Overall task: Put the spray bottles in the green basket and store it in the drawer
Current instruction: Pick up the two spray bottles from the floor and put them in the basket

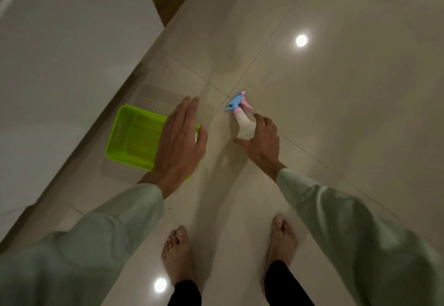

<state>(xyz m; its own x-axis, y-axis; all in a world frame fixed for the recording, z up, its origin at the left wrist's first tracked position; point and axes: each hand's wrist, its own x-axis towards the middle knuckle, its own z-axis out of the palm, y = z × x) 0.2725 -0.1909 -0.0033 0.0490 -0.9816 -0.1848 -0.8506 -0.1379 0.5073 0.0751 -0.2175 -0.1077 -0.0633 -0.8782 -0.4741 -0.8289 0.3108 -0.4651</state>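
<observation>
Spray bottle (pixel 242 123) lies under right hand's (pixel 263 142) spread fingers (pixel 258 117) (contact unclear)

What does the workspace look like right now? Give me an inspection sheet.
Surface: glossy beige tiled floor, with light reflections.
Job's things: green basket on the floor, looks empty; one spray bottle, white with pink and blue trigger head, to its right.
Clutter: nothing seen.
Hands: left hand open, flat above the basket's right side; right hand open, fingers spread around the bottle, not closed on it.
Cables: nothing seen.
Surroundings: pale cabinet front at left; bare feet below.
</observation>
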